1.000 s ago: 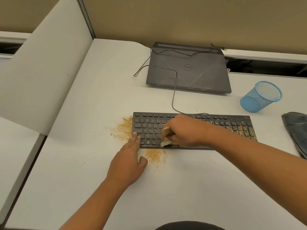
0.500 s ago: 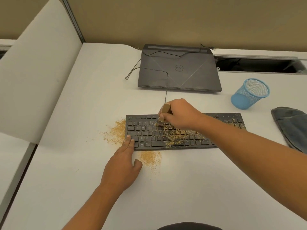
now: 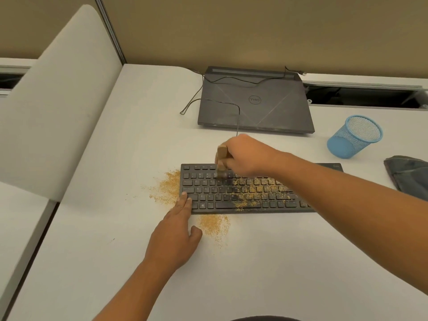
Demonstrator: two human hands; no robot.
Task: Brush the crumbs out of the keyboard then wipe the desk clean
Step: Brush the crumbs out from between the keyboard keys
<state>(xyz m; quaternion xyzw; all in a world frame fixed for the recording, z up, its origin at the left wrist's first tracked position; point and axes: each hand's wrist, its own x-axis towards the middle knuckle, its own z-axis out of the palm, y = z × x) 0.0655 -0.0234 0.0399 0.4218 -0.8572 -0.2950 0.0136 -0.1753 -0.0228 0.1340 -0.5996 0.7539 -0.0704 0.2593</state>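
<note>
From the head view, we see one black keyboard (image 3: 243, 193) lying mid-desk (image 3: 278, 262). Its right part is hidden under our right forearm, so only the far-right corner shows beyond the arm. Our right hand (image 3: 245, 156) has its fingers curled round the wooden handle of one brush (image 3: 222, 156), above the far key rows. The bristle end is blurred, so we cannot tell whether it touches the keys.

Our left hand (image 3: 176, 232) lies flat, fingers straight and together with the tips on the keyboard's near-left corner and the thumb spread apart on the desk.

We can read key letters on the left half: Q W E R, A S D F, Z X C V B. The one closed laptop (image 3: 254, 99), far of the keyboard, bears a round Dell logo turned away from us, and one thin cable (image 3: 238, 119) crosses its lid.

Crumbs (image 3: 259, 188) cover the middle keys, and two patches lie on the desk, one left of the keyboard and one near. One blue mesh cup (image 3: 354, 136) stands at the right. One dark cloth (image 3: 410, 174) is cut off by the right edge.
</note>
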